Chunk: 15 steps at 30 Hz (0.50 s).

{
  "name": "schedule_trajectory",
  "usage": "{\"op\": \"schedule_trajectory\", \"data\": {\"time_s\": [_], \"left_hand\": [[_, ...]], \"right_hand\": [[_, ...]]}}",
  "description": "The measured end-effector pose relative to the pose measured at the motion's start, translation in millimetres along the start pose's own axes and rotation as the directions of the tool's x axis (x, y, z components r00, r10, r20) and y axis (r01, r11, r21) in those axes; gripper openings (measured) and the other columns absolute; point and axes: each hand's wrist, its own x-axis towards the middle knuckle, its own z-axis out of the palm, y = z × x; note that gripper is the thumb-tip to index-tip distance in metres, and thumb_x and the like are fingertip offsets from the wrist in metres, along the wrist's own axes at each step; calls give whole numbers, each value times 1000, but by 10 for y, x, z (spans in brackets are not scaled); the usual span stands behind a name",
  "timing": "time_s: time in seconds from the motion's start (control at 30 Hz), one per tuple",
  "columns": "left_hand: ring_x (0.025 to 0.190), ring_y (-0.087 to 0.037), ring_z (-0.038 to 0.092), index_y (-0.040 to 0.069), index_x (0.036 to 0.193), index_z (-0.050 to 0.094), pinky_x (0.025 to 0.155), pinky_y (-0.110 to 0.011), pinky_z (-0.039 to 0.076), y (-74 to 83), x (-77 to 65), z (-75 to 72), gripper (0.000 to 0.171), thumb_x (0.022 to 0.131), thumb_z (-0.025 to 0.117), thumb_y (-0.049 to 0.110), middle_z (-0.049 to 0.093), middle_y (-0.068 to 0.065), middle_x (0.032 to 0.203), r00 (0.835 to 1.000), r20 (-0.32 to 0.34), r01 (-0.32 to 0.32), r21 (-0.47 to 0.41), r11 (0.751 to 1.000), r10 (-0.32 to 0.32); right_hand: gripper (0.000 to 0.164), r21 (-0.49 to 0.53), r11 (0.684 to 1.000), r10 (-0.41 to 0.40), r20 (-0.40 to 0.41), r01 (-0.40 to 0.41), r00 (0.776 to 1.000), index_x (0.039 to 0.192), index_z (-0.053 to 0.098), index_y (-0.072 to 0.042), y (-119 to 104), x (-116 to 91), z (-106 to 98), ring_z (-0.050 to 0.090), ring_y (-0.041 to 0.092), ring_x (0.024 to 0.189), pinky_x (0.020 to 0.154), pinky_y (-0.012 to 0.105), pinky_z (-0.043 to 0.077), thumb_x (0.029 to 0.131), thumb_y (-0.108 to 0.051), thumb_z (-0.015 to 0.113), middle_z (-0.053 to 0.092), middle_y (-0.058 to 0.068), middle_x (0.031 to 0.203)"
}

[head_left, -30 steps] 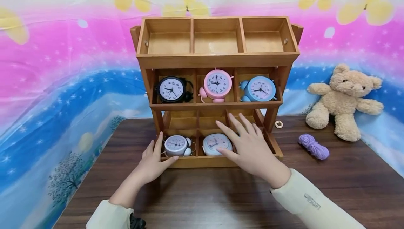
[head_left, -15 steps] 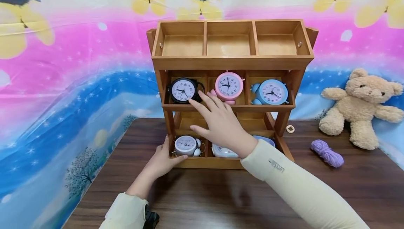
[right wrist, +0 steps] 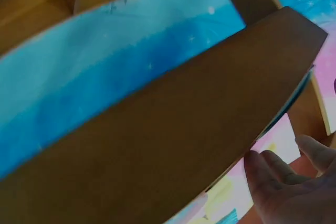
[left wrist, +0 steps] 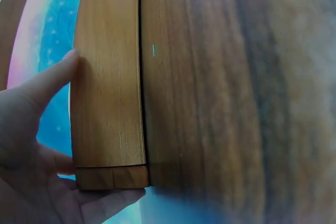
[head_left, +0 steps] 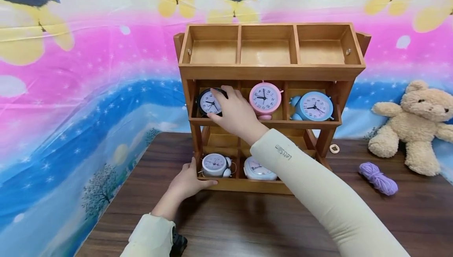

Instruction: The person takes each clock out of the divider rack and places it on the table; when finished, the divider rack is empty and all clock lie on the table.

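Note:
A three-tier wooden shelf [head_left: 272,71] stands on the dark table [head_left: 247,225]. Its middle tier holds a black clock [head_left: 206,103], a pink clock [head_left: 265,98] and a blue clock [head_left: 313,106]. In the bottom tier sit a silver clock [head_left: 214,165] and a pale blue clock [head_left: 259,169]. My right hand [head_left: 214,103] reaches into the middle-left compartment and grips the black clock, fingers over its top, thumb below. My left hand [head_left: 192,178] holds the shelf's bottom-left corner; the left wrist view shows that hand [left wrist: 37,145] round the wood [left wrist: 107,103]. The top compartments hold nothing.
A tan teddy bear [head_left: 414,125] sits at the far right. A purple yarn bundle [head_left: 378,178] and a small pale ring [head_left: 334,148] lie on the table beside the shelf. A colourful backdrop [head_left: 88,91] hangs behind and drapes past the table's left edge.
My right hand rose from the bottom tier to the middle-left compartment and closed on the black clock. The left hand stayed at the shelf corner.

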Motion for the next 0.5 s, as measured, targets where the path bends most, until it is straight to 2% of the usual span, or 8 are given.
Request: {"op": "schedule_trajectory", "data": {"time_s": [0.2,0.33,0.5], "left_hand": [[118,-47,56,-6,156,16,89,-56,51,35,13,29,119,79,70,68,34,-36,148,1000,16,11,100,995,-13],[119,-48,55,-5,156,17,90,-56,50,30,21,11,117,81,66,70,33,-36,149,999,29,25,92,995,-28],[126,-47,51,-7,155,19,97,-57,46,4,38,-85,106,88,66,60,39,-34,147,999,41,7,67,998,-10]], "right_hand": [[73,7,999,51,23,-51,998,154,40,-22,-42,116,84,45,34,132,100,51,47,92,-53,65,37,16,151],[78,18,997,72,32,-72,997,154,40,-22,-62,156,131,43,36,133,103,51,44,89,-55,67,35,17,152],[82,44,997,62,4,-62,998,152,43,-18,-73,222,149,38,35,135,107,47,41,85,-55,72,35,16,152]]}}
